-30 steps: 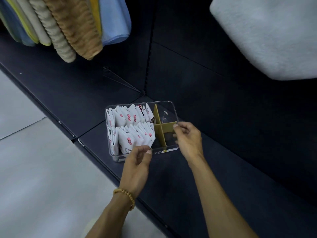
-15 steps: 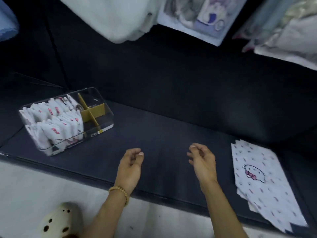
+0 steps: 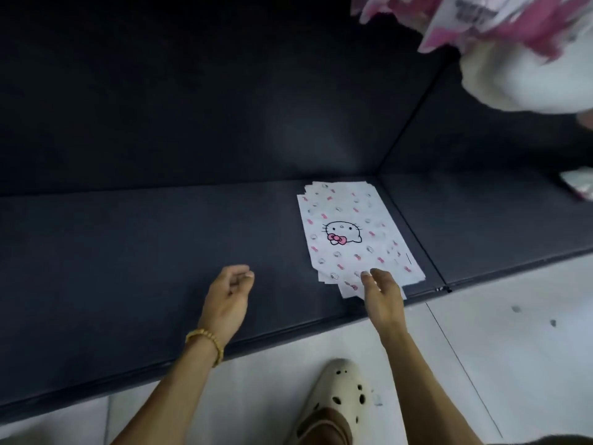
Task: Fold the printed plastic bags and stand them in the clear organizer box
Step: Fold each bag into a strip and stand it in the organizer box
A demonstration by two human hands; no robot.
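Observation:
A flat stack of white printed plastic bags [image 3: 349, 229], with a cat face and pink bows, lies on the dark shelf [image 3: 128, 252] right of centre. My right hand [image 3: 382, 292] hovers over the stack's near edge with fingers relaxed, its fingertips at the lowest bags; it holds nothing. My left hand [image 3: 229, 297] hangs over the shelf to the left of the stack, fingers loosely curled and empty. The clear organizer box is out of view.
The shelf's back wall rises dark behind the stack. A seam [image 3: 414, 232] divides the shelf just right of the bags. White and pink packaged goods [image 3: 513, 43] hang at top right. Pale floor tiles and a cream clog [image 3: 337, 403] are below.
My view has swung right, away from the organizer box, which left the frame. Both hands let go of the box and moved right; my right hand now reaches the bag stack.

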